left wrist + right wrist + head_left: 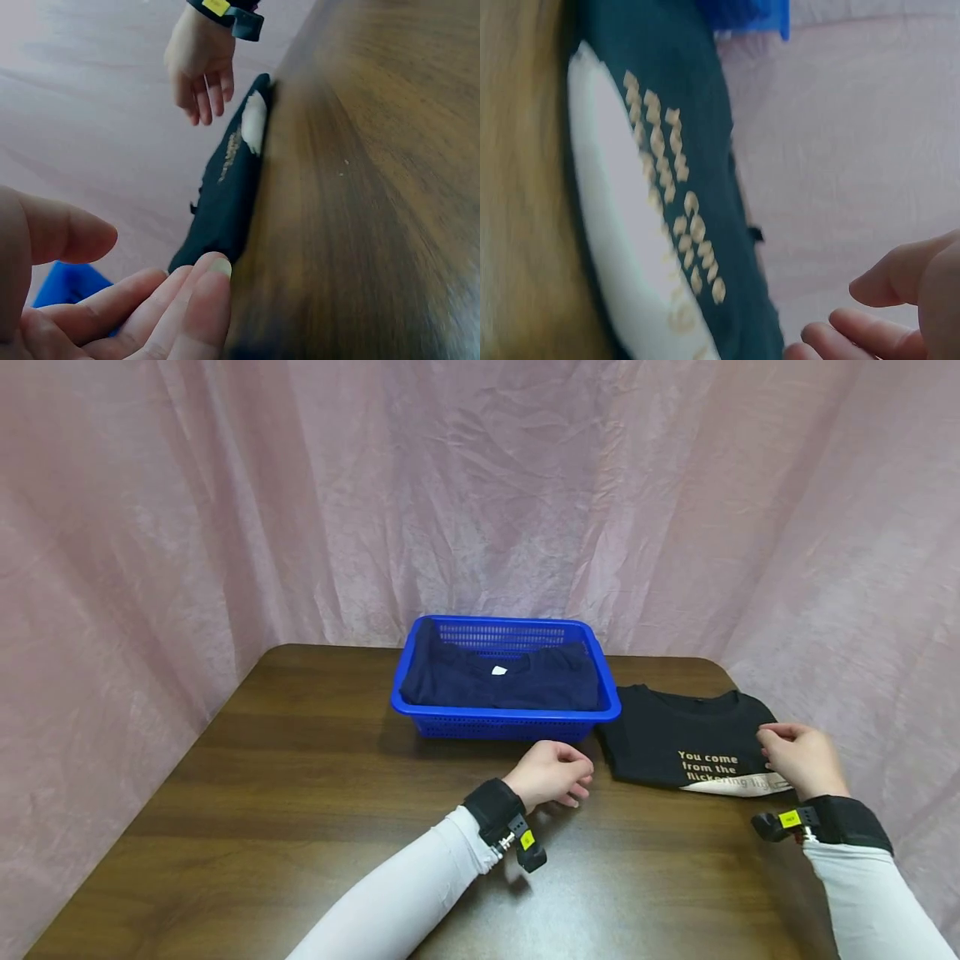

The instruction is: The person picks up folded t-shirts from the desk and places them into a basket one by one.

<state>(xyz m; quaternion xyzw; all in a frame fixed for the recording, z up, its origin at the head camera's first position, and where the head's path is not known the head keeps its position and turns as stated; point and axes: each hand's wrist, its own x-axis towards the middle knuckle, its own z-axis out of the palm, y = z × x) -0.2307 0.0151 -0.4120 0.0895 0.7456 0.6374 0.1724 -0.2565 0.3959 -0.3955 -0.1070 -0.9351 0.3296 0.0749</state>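
Note:
A folded black T-shirt [652, 739] with light lettering and a white printed patch lies flat on the table, right of a blue plastic basket [510, 714]. My right hand [808, 760] is over the shirt's right end, its fingers relaxed and holding nothing. In the left wrist view that same right hand [201, 67] shows apart from the shirt. My left hand [553, 774] hovers in front of the basket, left of the shirt's near corner, fingers loosely bent around empty air. Inside the basket sits a folded navy garment [480, 685] with a white neck label.
The brown wooden table [300, 793] stretches out to the left and toward me. Behind it and along both sides hang pink curtains [480, 493]. The basket stands near the table's back edge, and the shirt reaches close to the right edge.

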